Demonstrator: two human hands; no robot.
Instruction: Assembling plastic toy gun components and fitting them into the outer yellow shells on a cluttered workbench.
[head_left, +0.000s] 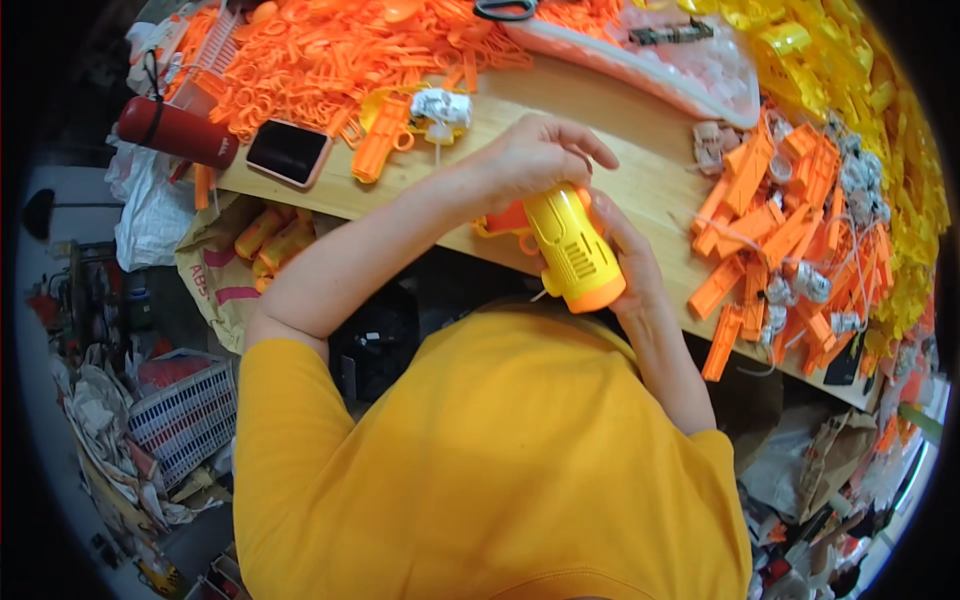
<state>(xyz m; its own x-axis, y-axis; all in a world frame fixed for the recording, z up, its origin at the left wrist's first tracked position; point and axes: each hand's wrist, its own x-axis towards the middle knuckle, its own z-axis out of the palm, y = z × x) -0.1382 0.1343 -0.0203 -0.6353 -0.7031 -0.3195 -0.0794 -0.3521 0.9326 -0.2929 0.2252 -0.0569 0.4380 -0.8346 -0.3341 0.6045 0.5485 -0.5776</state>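
A yellow plastic toy gun [565, 245] with an orange end cap, slotted vents and an orange trigger part is held over the table's near edge, in front of my shirt. My left hand [535, 158] closes on its far end, with one finger stretched out to the right. Around its right side wraps my right hand [628, 245], partly hidden behind the yellow body. A thin pale wire end sticks out beside the orange cap. On the table to the left lies an orange and yellow toy part [382, 138] with a silvery wrapped piece [440, 106].
Heaped orange parts [330, 60] cover the far left, beside a dark phone [289, 153] and a red bottle [178, 132]. Orange pieces with wires [770, 220] lie right, near yellow parts [900, 200]. A pale tray [640, 70] and scissors [505, 9] lie at the back.
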